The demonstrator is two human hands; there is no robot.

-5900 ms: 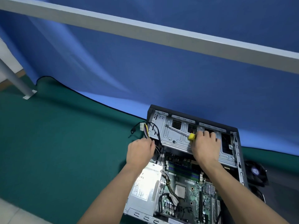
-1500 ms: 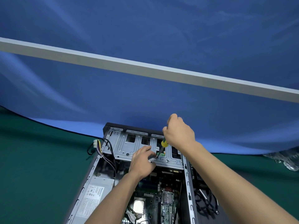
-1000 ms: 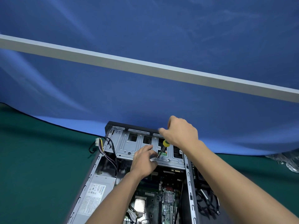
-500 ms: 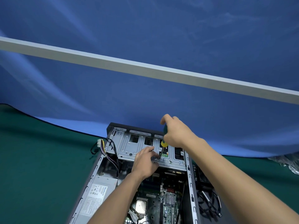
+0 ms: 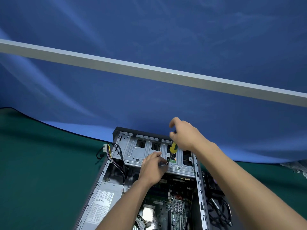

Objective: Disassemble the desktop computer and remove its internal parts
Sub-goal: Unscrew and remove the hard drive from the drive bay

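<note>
Open desktop case (image 5: 106, 170) lies on the green mat (image 5: 41, 171), its far end against the blue cloth (image 5: 149, 100). Loose black cables (image 5: 219, 211) lie just right of the case; a white connector (image 5: 105, 148) hangs over its left wall. Inside: grey drive cage (image 5: 137, 153) at the far end, power supply (image 5: 104, 200) near left, motherboard (image 5: 176, 206) near centre. Right hand (image 5: 186, 135) loosely curled over the yellow screwdriver (image 5: 172, 151) handle. Left hand (image 5: 153, 168) pinches at its tip on the cage.

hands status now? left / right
Left hand: fingers pinched at the screwdriver tip on the drive cage; what they grip cannot be told.
Right hand: closed on the screwdriver handle.
</note>
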